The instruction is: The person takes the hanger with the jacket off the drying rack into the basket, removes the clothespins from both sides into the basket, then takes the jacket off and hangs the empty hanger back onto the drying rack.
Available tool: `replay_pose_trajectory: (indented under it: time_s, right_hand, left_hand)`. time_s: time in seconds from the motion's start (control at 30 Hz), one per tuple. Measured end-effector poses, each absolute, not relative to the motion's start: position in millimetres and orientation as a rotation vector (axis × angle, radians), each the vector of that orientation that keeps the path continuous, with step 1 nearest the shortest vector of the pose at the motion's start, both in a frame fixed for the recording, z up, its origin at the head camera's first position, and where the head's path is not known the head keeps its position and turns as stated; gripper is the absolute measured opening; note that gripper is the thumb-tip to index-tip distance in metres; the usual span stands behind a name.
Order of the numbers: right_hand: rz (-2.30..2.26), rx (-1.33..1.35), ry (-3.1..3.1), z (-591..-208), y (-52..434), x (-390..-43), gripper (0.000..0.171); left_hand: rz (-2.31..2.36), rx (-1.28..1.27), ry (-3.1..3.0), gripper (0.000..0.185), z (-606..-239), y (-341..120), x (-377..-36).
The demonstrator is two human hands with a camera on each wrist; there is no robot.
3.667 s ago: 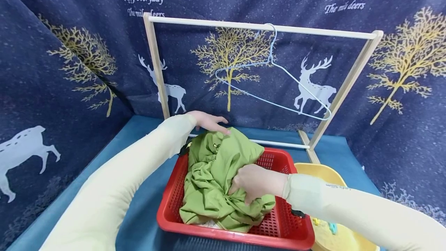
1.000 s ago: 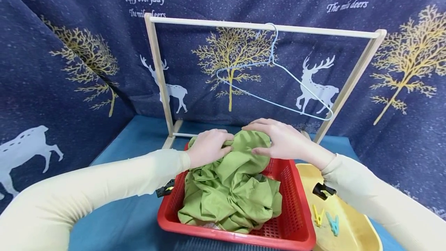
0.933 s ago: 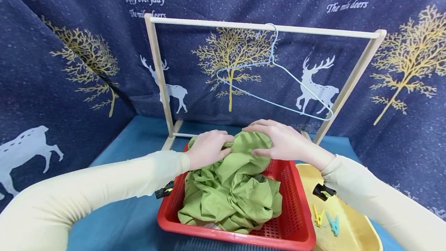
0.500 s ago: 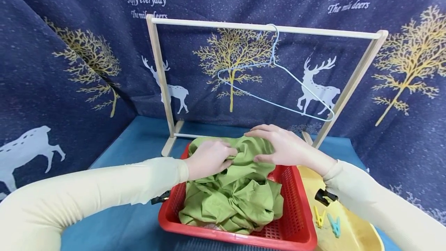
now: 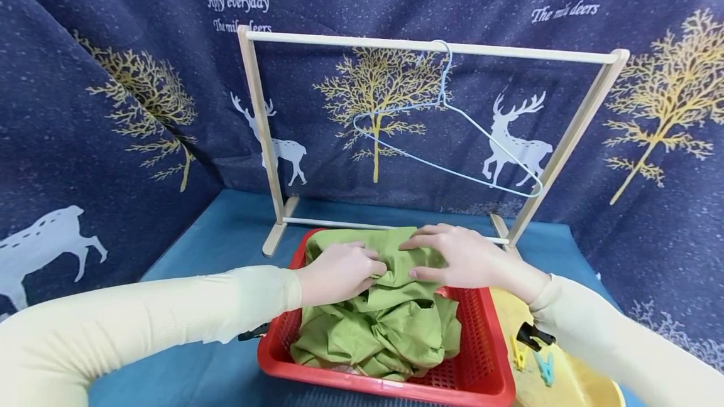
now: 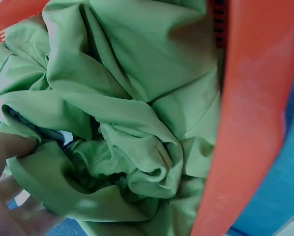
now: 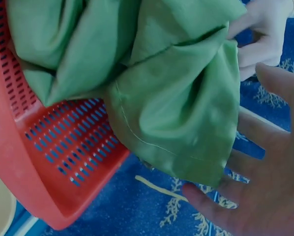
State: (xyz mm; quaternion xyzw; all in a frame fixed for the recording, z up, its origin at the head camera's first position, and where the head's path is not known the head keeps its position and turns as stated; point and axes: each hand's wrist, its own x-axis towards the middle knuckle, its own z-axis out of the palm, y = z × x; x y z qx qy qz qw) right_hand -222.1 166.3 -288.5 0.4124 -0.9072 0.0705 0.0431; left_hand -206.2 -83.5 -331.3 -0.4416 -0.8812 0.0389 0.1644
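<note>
A crumpled green garment (image 5: 390, 325) with a stitched hem fills much of the red basket (image 5: 494, 363). My left hand (image 5: 339, 272) pinches a fold near its far edge; in the left wrist view the thumb lies over the cloth and the fingers pass beneath it. Close by on the right, my right hand (image 5: 460, 259) has its fingers spread behind the raised hem and its thumb apart from the cloth, as the right wrist view shows. That same view has the left hand (image 7: 260, 42) holding the cloth higher up. The garment's exact kind is hidden by folds.
Behind the basket stands a wooden rack (image 5: 571, 143) with a light blue hanger (image 5: 452, 168) on its top bar. To the right, a yellow tub (image 5: 571, 344) holds a yellow clothespin (image 5: 518, 353) and a teal clothespin (image 5: 545, 369), partly under the right forearm.
My right hand has left the garment's middle for its far edge, and my left hand has come to grip there. Over the last second both hands have lowered slightly, bringing the raised cloth down.
</note>
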Motion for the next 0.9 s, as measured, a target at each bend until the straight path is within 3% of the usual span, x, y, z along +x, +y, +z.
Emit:
replay_pose_trajectory:
  time_s: [0.9]
  right_hand:
    - [0.014,1.491,-2.937,-305.8,162.1,-185.4,0.046]
  left_hand:
    - [0.093,-1.506,-2.551,0.012,-338.5,-101.9,-197.1]
